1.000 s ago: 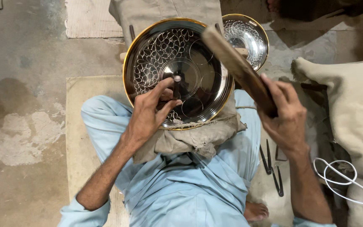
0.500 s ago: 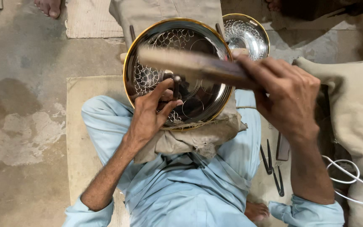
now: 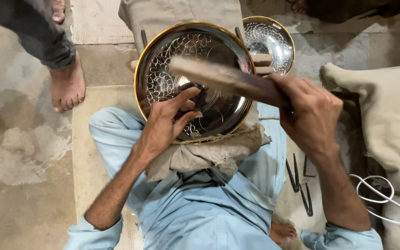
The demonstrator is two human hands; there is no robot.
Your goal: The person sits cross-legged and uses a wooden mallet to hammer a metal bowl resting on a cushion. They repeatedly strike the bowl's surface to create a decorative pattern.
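A large round metal plate (image 3: 218,115) with a gold rim and an engraved lattice pattern rests on a wad of beige cloth (image 3: 209,155) in the person's lap. Everything else is placed from this plate.

The left hand (image 3: 165,125) lies on the plate's lower middle, fingers pinched together around a small dark chisel (image 3: 200,98) that stands with its tip on the metal. The right hand (image 3: 309,111) is just off the plate's right edge, fist clamped on a wooden mallet (image 3: 223,78). The mallet reaches leftward across the plate, its head above the chisel's top; it is blurred, so whether it touches the chisel cannot be told.

Behind the plate's upper right edge, partly hidden by it, sits a smaller plate (image 3: 274,39) of the same kind. Above the big plate a cloth-covered block (image 3: 181,16) props it up. To the lower right of the plate, on the floor beside the person's leg, lie dark pliers (image 3: 302,185), and farther right a white cable (image 3: 380,199) curls near a beige cushion (image 3: 385,106).

Well to the upper left of the plate, another person's bare foot (image 3: 68,83) stands on the concrete floor (image 3: 19,139), under a dark trouser leg. A tan mat (image 3: 89,157) lies below the plate, under the light blue clothes.
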